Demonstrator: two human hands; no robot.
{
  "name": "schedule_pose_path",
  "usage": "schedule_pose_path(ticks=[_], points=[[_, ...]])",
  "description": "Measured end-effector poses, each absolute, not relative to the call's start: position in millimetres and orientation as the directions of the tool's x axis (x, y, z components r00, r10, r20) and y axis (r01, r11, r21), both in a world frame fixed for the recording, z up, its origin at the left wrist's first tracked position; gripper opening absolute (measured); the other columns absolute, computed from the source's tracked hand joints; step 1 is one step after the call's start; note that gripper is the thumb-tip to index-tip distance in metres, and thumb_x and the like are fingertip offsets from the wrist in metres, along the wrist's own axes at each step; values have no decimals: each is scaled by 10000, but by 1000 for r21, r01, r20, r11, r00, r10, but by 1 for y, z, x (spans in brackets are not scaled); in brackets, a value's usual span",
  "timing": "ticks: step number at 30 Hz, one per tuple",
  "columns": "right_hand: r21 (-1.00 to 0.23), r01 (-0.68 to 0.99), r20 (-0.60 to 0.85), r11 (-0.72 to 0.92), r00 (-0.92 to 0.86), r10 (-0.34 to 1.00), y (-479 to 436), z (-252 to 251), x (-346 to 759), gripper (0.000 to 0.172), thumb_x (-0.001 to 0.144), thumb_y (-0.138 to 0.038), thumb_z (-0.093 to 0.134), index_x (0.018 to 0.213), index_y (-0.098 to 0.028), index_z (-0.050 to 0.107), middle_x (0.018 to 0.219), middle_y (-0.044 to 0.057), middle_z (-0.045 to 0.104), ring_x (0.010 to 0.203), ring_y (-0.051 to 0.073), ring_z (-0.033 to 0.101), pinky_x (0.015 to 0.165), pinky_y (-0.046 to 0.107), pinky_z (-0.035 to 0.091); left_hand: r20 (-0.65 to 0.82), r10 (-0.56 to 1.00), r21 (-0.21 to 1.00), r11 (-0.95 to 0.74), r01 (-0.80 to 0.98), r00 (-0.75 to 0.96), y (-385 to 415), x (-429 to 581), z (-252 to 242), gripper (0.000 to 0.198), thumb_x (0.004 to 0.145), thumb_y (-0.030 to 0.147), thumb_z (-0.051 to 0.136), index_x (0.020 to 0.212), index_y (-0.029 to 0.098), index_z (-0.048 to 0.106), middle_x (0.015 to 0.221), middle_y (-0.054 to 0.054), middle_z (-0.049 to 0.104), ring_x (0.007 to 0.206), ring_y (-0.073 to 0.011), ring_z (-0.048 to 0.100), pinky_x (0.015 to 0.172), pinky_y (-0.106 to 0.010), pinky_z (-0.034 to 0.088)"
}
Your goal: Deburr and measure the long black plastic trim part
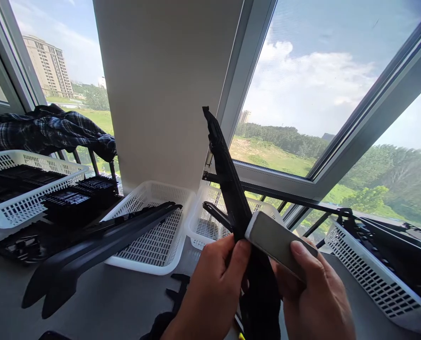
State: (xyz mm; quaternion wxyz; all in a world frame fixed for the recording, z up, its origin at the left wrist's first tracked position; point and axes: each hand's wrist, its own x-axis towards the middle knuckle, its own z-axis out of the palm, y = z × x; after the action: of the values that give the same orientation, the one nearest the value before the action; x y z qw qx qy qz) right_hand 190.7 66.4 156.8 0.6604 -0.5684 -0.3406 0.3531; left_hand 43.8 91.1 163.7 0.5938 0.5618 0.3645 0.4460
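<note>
My left hand (214, 288) grips a long black plastic strip (228, 184) that stands nearly upright, its tip pointing up toward the window. My right hand (316, 297) pinches a small grey rectangular block (277, 243) between thumb and fingers. The block's end presses against the strip's edge just above my left thumb. The lower part of the strip is hidden between my hands.
White perforated baskets (154, 236) stand along the grey table, one at far left (26, 203) holding black parts, one at right (373, 278). Long black trim pieces (100, 245) lie across the table. A plaid cloth (47, 127) hangs on a rail. Windows are ahead.
</note>
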Motion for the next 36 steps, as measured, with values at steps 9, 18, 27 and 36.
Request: schedule_pose_path(ticks=[9,18,27,36], points=[[-980,-179,-29,85,554,832,68,157,202,412,759,-541,828,937,-216,647,761,-18,636,596,126,553,489,202,491,74,888,997,-71,-25,454,93,37,171,456,1044,531,462,721,211,501,625,43,462,580,-123,436,541,-263,309],[-976,-150,23,156,646,763,71,170,191,416,600,-514,881,767,-211,650,625,-43,554,517,104,455,436,207,436,115,862,990,-143,18,494,96,37,170,419,1057,449,450,719,207,500,621,48,465,578,-114,419,551,-257,312],[-980,55,194,191,476,858,67,161,200,332,669,-461,885,875,-232,760,769,29,723,680,213,686,546,272,535,81,892,993,-111,42,444,96,41,168,491,1045,569,438,716,214,524,591,33,519,576,-137,517,554,-263,353],[-983,-42,124,178,563,817,69,156,201,283,764,-478,837,830,-229,721,714,5,674,619,183,644,549,277,526,94,877,993,-117,19,470,94,40,170,468,1048,529,440,714,209,515,614,31,516,588,-131,487,549,-262,337]])
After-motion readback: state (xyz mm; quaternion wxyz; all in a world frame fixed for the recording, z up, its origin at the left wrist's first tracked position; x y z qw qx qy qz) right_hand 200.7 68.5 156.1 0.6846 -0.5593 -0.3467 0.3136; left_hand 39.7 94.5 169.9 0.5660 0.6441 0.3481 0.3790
